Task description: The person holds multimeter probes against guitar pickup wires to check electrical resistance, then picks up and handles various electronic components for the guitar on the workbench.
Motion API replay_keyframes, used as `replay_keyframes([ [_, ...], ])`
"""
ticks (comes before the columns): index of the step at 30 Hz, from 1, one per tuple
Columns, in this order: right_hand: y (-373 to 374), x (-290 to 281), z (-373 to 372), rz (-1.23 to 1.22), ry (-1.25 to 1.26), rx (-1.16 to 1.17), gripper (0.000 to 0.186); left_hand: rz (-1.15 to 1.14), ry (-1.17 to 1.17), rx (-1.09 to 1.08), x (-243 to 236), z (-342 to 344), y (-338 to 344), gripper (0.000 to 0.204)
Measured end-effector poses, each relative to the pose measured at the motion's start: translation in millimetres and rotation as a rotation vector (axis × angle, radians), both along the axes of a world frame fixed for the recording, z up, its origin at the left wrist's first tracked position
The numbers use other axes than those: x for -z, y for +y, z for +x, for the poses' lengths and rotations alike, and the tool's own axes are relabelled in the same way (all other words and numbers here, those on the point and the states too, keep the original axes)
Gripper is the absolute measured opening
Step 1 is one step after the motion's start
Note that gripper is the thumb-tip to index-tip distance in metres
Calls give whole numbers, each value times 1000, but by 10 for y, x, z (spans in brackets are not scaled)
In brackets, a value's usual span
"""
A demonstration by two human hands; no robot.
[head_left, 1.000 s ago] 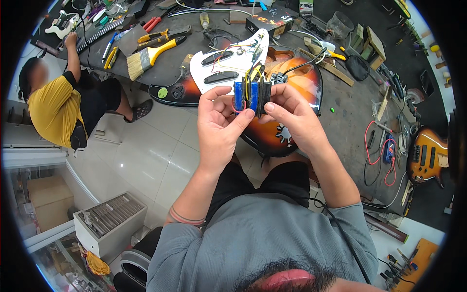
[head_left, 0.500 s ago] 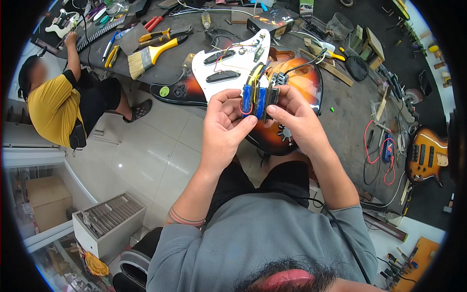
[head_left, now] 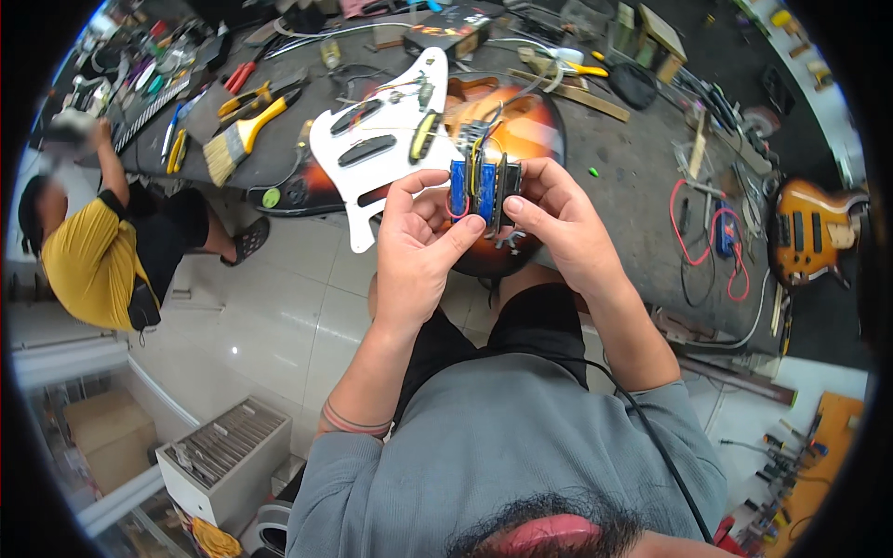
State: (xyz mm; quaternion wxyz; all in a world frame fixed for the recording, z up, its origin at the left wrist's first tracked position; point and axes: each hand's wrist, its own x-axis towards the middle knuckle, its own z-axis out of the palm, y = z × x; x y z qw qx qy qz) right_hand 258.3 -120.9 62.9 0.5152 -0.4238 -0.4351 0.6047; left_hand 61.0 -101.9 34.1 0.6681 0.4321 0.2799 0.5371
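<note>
Above the guitar body, I hold a guitar pickup (head_left: 485, 195) with two blue-wrapped coils, dark bars and thin red and yellow wires. My left hand (head_left: 426, 219) grips its left side, thumb at the lower edge. On the right side, the thumb and fingers of my right hand (head_left: 549, 205) are closed on its black part. Behind it lies a white pickguard (head_left: 372, 172) with black pickups and loose wiring. The sunburst guitar body (head_left: 535, 126) rests on the workbench beneath, its cavities exposed. My fingers hide parts of the held pickup.
A paintbrush (head_left: 244, 139), pliers (head_left: 177, 151) and other tools lie on the workbench (head_left: 605, 219) to the left. A blue device (head_left: 726, 234) with red leads sits at the right, near another sunburst guitar (head_left: 807, 232). At the far left, a person in a yellow shirt (head_left: 88, 256) works.
My view has shifted, so the bench and guitar appear farther left. Both hands keep hold of the pickup, which is turned slightly. The person at the left has leaned a little.
</note>
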Motion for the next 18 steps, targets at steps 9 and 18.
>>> replay_keyframes([
  [9, -701, 69, 718, -29, 164, 165, 33, 115, 23, 238, -12, 731, -210, 55],
  [18, -1146, 366, 1425, -53, 289, 171, 34, -79, 93, 591, -60, 1277, -245, 52],
])
